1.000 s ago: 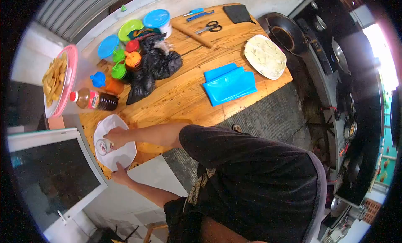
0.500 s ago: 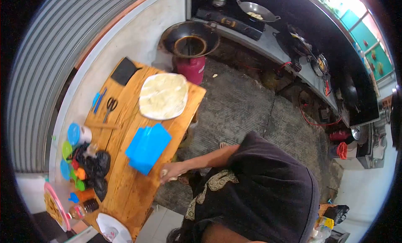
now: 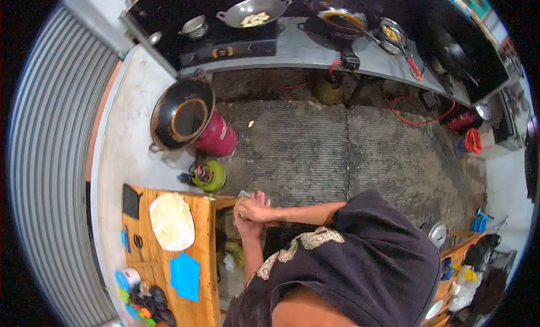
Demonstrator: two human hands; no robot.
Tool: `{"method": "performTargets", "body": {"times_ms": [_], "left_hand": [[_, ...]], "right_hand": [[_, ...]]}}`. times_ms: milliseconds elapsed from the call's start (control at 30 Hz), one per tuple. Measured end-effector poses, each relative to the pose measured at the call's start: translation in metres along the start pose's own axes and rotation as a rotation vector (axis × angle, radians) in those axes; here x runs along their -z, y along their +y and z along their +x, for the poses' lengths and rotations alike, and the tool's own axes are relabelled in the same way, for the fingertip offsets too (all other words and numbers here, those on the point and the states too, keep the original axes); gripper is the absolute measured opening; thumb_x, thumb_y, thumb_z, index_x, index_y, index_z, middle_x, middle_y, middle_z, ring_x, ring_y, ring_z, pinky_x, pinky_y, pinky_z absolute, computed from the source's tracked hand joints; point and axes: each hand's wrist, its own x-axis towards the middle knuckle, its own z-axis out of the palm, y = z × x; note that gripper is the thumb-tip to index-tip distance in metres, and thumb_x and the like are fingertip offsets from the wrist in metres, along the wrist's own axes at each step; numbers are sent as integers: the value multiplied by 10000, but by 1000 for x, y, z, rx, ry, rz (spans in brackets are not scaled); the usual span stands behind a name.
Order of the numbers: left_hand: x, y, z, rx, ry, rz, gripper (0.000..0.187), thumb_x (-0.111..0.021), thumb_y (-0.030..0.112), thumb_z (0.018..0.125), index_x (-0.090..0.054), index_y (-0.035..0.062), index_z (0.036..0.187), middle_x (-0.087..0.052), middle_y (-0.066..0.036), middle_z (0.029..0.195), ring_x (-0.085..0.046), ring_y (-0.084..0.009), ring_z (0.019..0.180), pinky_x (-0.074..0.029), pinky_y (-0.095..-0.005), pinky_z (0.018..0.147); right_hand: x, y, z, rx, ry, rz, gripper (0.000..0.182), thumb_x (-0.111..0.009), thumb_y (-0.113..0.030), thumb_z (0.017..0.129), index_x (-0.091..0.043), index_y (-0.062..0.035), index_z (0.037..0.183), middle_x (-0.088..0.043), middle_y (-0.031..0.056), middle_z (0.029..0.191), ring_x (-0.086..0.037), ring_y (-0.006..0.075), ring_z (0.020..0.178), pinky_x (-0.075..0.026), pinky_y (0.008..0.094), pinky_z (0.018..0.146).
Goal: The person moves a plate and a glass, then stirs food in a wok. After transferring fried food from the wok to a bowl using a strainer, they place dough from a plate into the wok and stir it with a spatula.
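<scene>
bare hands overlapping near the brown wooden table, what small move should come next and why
Perhaps lift the bare right hand off the bare left hand: the two overlap, so neither looks free to handle anything on the brown wooden table near them, such as the bright-blue plastic sheet.

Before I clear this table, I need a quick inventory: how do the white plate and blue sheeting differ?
The white plate has a rounded outline, while the blue sheeting has straight edges. The plate carries a pale layer; the sheeting's top is bare. The plate lies nearer the green gas cylinder than the sheeting does. Both lie on the wooden table.
</scene>
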Motion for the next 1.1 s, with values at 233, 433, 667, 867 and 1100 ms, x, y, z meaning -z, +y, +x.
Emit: {"method": "performTargets", "body": {"times_ms": [233,433,667,867,1100], "left_hand": [[-29,-36,175,72,-281,232,557,-384,448,923,-356,57,1320,-376,-155,1359,-322,-298,1283,-222,-479,1064],[-124,-67,260,165,-263,390,526,-402,491,913,-444,78,1236,-473,-160,1258,-445,-262,1177,-359,-448,970],[-139,-81,407,401,32,678,457,-421,532,904,-392,153,650,-366,-9,528,-376,-141,439,-292,-276,366],[-160,-76,476,614,437,359,325,-480,290,920,-464,108,651,-436,-24,541,-441,-152,482,-405,-287,453],[-130,-98,459,-286,-522,2045,230,-458,150,936,-589,39,1089,-552,-135,1038,-529,-214,1010,-418,-298,879]], "right_hand": [[42,122,192,699,-378,407,531,-332,-364,936,-406,21,1294,-384,234,1352,-259,371,1324,-86,467,1120],[71,161,294,621,-231,185,776,-360,-547,889,-246,37,1387,-221,234,1450,-134,323,1383,-28,543,1098],[112,256,419,62,-217,520,561,-392,-500,904,-485,-61,1241,-507,234,1206,-484,354,1129,-329,498,974],[161,447,478,-347,1,458,344,-519,-339,884,-631,-58,1047,-665,156,915,-648,282,837,-499,385,761],[255,722,695,-346,492,258,269,-585,-231,829,-637,-35,1006,-653,160,922,-627,309,862,-477,387,795]]}}
